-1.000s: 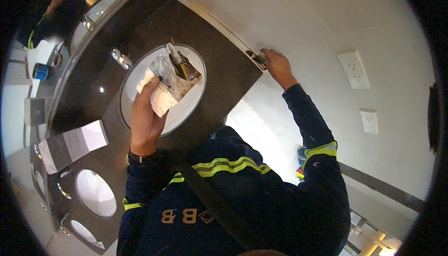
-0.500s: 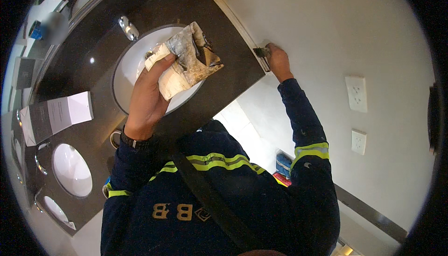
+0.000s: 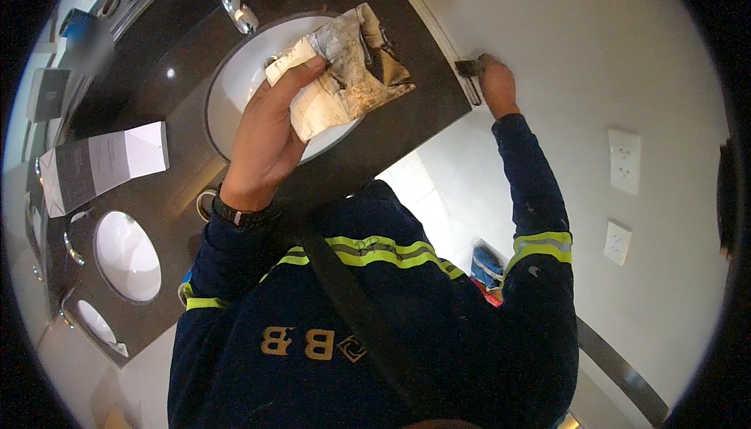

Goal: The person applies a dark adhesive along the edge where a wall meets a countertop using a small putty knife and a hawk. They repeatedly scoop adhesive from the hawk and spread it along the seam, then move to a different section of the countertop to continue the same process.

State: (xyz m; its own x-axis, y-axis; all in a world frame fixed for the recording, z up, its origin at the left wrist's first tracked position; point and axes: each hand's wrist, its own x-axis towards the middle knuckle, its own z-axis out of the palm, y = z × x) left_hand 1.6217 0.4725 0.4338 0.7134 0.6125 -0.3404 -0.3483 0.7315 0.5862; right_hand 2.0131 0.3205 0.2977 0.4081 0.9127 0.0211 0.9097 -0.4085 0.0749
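My left hand (image 3: pixel 262 140) is shut on a crumpled, stained wad of paper (image 3: pixel 344 69) and holds it above a round white sink basin (image 3: pixel 235 93) set in a dark counter (image 3: pixel 407 116). My right hand (image 3: pixel 497 85) reaches out to where the counter's end meets the white wall. It grips a small dark flat tool (image 3: pixel 468 68) whose tip rests on the pale strip along that joint. Both sleeves are dark blue with yellow reflective bands.
A chrome faucet (image 3: pixel 238 13) stands behind the basin. A folded grey-and-white leaflet (image 3: pixel 102 163) lies on the counter, with another round basin (image 3: pixel 127 255) beyond it. Two white wall outlets (image 3: pixel 623 161) are on the wall. A blue object (image 3: pixel 485 266) lies on the floor.
My left hand has lifted the paper wad up and across the basin toward the counter's end. My right hand has stayed at the joint by the wall with the tool.
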